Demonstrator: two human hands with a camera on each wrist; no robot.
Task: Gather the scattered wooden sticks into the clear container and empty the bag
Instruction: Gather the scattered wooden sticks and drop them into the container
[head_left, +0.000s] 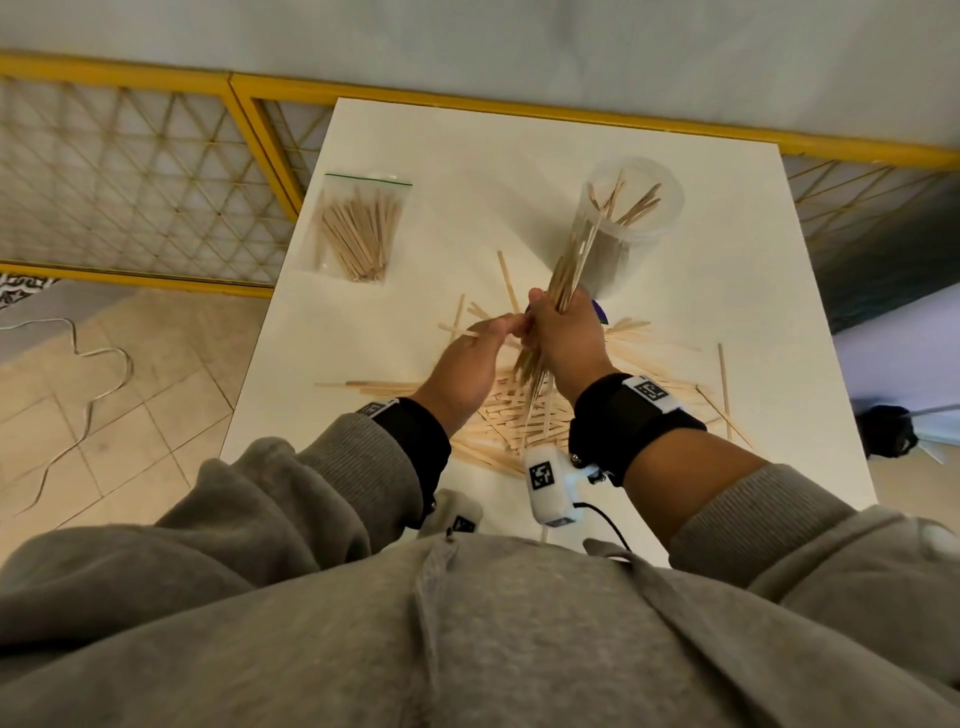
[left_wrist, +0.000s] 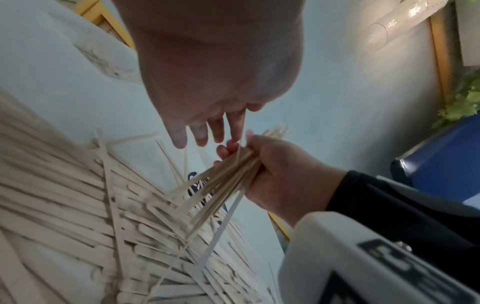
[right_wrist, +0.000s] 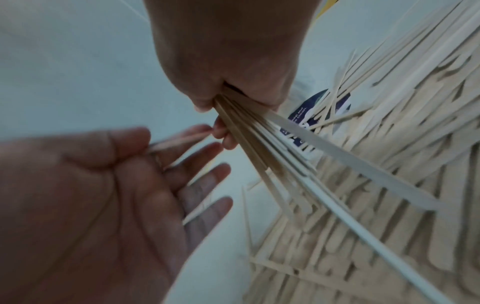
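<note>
The right hand (head_left: 563, 340) has its fingers and thumb wrapped round a bundle of sticks (head_left: 569, 270), which it holds above the surface (head_left: 467, 156) with the upper ends fanning up toward the clear container (head_left: 626, 223) and the lower ends hanging over the loose pile (head_left: 509, 415). The left hand (head_left: 467, 366) is just beside it, fingers mostly straight and spread. In the right wrist view its thumb and forefinger seem to pinch a single thin stick (right_wrist: 179, 140) whose far end reaches the right hand's fingertips; blur makes the grip hard to judge.

Under both hands the scattered wooden sticks lie in a broad heap across the near middle of the surface, with stray ones reaching outward on every side. A dark blue printed label (right_wrist: 319, 107) lies on the surface, partly under the sticks.

The clear container stands upright beyond the hands, to the right, with some sticks already leaning inside. Well apart, at the far left, the zip bag (head_left: 358, 228) lies flat, holding its own sticks.
</note>
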